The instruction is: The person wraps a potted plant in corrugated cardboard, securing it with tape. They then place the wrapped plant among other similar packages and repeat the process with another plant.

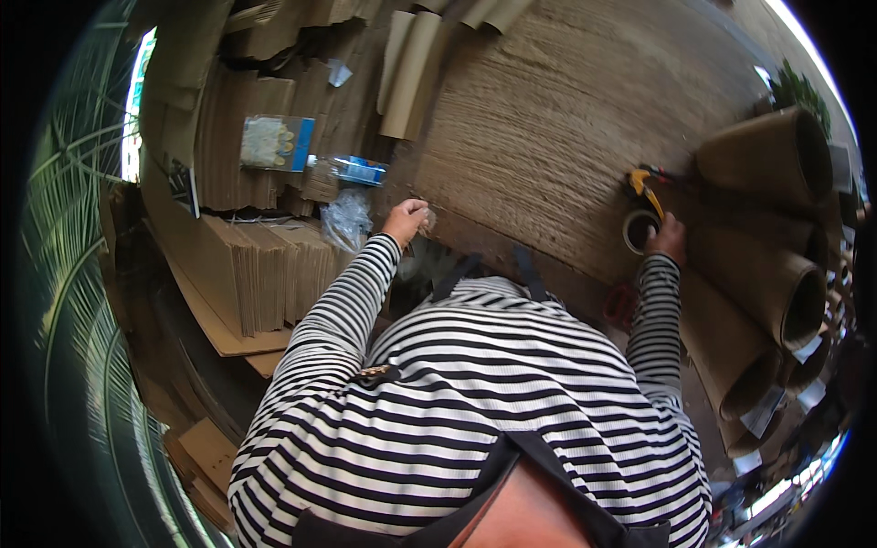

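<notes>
Two bare hands at the near edge of a brown ridged tabletop (548, 119). Left hand (405, 222): at the left corner, fingers curled together, a pale see-through scrap (429, 219) at the fingertips; cannot tell whether the grip is clenched on it. Right hand (669, 242): toward the right side, fingers at the right rim of a tape roll (628, 232), which shows its open ring; cannot tell whether the grip grasps it or only touches. One yellow tool (644, 190), just beyond the tape roll. One red item (621, 305), near the right forearm, kind unclear. Several large brown rolls (749, 301), right, lying with their open ends outward. Some smaller tan rolls (408, 87), at the far left of the tabletop. Stacked cardboard (274, 274), left, in upright and flat sheets. One blue-and-clear packet (274, 143), lying on cardboard. One bottle (359, 171), blue label, on its side. One clear bag (347, 221), crumpled, between bottle and left forearm. One striped shirt (512, 365), black and white, worn.
</notes>
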